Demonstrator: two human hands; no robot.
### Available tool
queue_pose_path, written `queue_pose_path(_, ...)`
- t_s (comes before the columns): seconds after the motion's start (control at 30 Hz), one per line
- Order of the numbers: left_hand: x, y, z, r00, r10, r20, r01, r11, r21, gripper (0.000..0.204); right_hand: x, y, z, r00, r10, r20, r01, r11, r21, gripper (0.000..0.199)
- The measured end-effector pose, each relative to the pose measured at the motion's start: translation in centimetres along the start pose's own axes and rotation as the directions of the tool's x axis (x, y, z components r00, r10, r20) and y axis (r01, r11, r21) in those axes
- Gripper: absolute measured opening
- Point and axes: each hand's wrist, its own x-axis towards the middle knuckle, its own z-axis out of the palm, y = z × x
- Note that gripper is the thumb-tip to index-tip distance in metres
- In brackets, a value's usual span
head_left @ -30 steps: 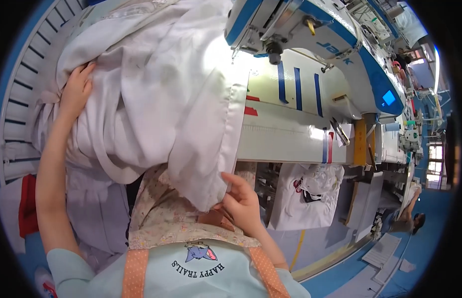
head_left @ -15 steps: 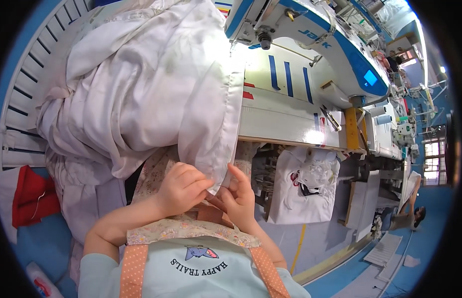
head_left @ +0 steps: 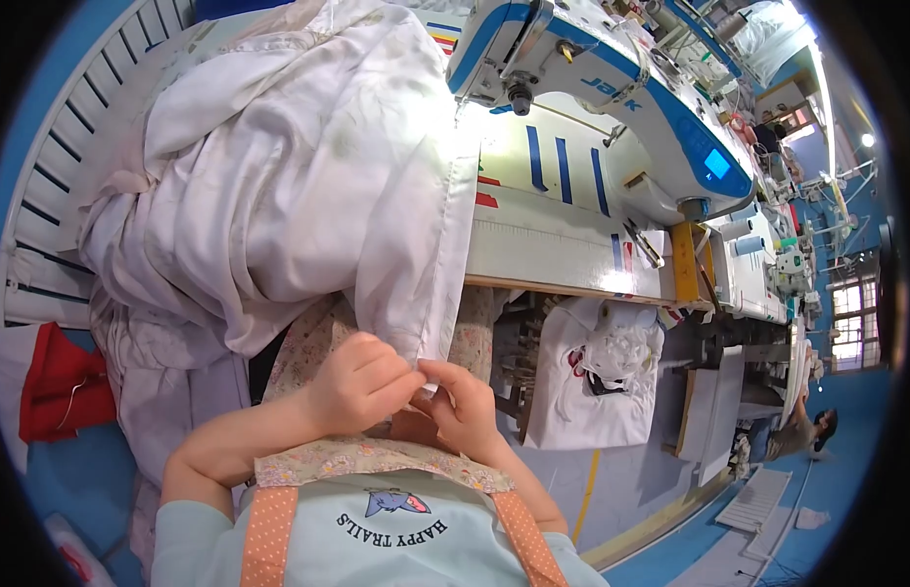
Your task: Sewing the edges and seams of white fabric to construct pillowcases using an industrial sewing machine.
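Observation:
A large white satiny fabric [head_left: 269, 186] is heaped over the left of the sewing table and hangs toward my lap. Along its right edge runs a folded, stitched hem, which passes under the head of a white and blue sewing machine [head_left: 572, 68]. At the hem's near end, my left hand [head_left: 365, 384] is closed with its fingertips pinching the cloth. My right hand [head_left: 462, 403] meets it there, thumb and forefinger pressed on the hem's edge. The fingertips of both hands nearly touch, and the cloth between them is partly hidden.
Thread snips [head_left: 643, 245] lie on the white tabletop [head_left: 533, 256], beside a yellow block [head_left: 686, 262]. Below the table's edge hangs a white cloth [head_left: 572, 411] with scraps on it. A slatted white rack [head_left: 44, 205] and a red cloth [head_left: 64, 382] are at left. A person [head_left: 802, 430] works far right.
My right hand's raised forefinger has come down and closed with the thumb on the hem's edge. Both hands have drawn closer together. The view has shifted slightly.

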Motion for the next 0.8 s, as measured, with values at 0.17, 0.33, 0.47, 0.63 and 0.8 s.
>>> queue_pose_path(0.17,-2.2,1.0,1.1,0.987,0.108,0.119,-0.087,0.982,-0.167,0.021,0.9,-0.5,-1.1,0.985,-0.166,0.038,0.170,0.963,-0.210,0.040)
queue_pose_path(0.33,0.5,-1.9,-1.6,0.983,-0.171,0.067,0.152,0.963,0.224,0.029,4.6,-3.5,-2.6,0.871,-0.480,-0.103,0.434,0.851,-0.296,0.034)
queue_pose_path(0.47,-0.2,-4.0,-7.7,0.864,-0.485,0.135,0.464,0.871,0.159,0.026,4.6,-3.3,-3.6,0.837,-0.534,-0.115,0.457,0.800,-0.389,0.020)
queue_pose_path(0.63,-1.0,-7.4,-11.3,0.766,-0.621,-0.166,0.643,0.742,0.191,0.030,3.6,0.6,-1.8,0.925,-0.372,0.080,0.380,0.896,-0.229,0.010)
queue_pose_path(0.8,-1.8,-14.4,-10.7,0.743,-0.669,-0.013,0.540,0.589,0.601,0.018,4.9,-1.2,-3.1,0.947,-0.320,0.026,0.321,0.941,-0.111,0.014)
